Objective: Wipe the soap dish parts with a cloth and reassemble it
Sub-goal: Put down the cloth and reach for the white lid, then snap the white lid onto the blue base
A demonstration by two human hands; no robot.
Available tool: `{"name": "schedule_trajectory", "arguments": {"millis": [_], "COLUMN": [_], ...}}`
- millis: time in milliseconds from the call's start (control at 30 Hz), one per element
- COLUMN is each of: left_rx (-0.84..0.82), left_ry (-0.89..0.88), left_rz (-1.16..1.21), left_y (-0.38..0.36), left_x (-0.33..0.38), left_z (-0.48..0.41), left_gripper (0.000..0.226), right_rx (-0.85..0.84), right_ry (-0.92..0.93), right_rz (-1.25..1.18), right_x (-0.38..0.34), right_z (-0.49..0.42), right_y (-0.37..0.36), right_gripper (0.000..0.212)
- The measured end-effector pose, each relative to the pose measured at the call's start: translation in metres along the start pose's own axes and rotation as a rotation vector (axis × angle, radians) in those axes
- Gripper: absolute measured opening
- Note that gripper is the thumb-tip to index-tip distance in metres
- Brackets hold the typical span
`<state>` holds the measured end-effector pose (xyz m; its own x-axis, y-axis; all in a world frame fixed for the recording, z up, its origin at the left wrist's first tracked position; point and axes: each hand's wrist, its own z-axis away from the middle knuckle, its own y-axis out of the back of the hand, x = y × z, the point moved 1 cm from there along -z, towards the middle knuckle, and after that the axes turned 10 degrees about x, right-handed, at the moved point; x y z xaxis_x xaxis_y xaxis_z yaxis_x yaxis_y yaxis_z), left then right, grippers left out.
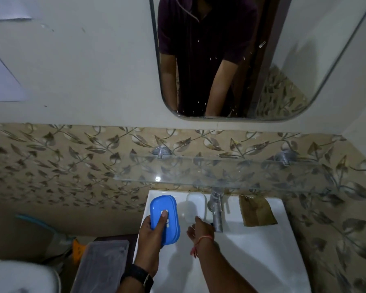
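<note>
Fingers of left hand: I see them curled round the blue dish part, thumb pressed on its slots, over the basin's left rim.
Fingers of right hand: loosely spread, gripping nothing, beside the clear tray; I cannot tell if they touch it.
Clear tray: on the back rim, just left of the tap.
Cloth: brown, on the rim right of the tap.

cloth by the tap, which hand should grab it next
Right. The right hand is free and open beside the tap, with the cloth just past it on the sink ledge. The left hand holds the blue dish.
</note>
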<state>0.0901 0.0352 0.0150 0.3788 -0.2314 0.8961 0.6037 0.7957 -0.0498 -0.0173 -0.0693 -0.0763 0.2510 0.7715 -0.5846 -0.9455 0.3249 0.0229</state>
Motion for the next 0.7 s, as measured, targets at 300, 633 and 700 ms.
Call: {"name": "schedule_trajectory", "arguments": {"millis": [300,633,700], "left_rx": [-0.012,-0.027,-0.038], "left_ry": [0.006,-0.007,0.001], "left_rz": [-0.026,0.002,0.019], "left_y": [0.006,0.009,0.011], "left_x": [0.001,0.006,0.008], "left_z": [0.003,0.013,0.016], "left_gripper": [0.051,0.010,0.006], "right_rx": [-0.086,-0.248,-0.268], "right_ry": [0.038,-0.084,-0.128], "right_rz": [-0.037,-0.128,-0.191], "right_x": [0.012,0.048,0.048], "right_z": [0.009,0.068,0.079], "right_y": [0.016,0.065,0.078], "right_gripper": [0.011,0.024,0.031]}}
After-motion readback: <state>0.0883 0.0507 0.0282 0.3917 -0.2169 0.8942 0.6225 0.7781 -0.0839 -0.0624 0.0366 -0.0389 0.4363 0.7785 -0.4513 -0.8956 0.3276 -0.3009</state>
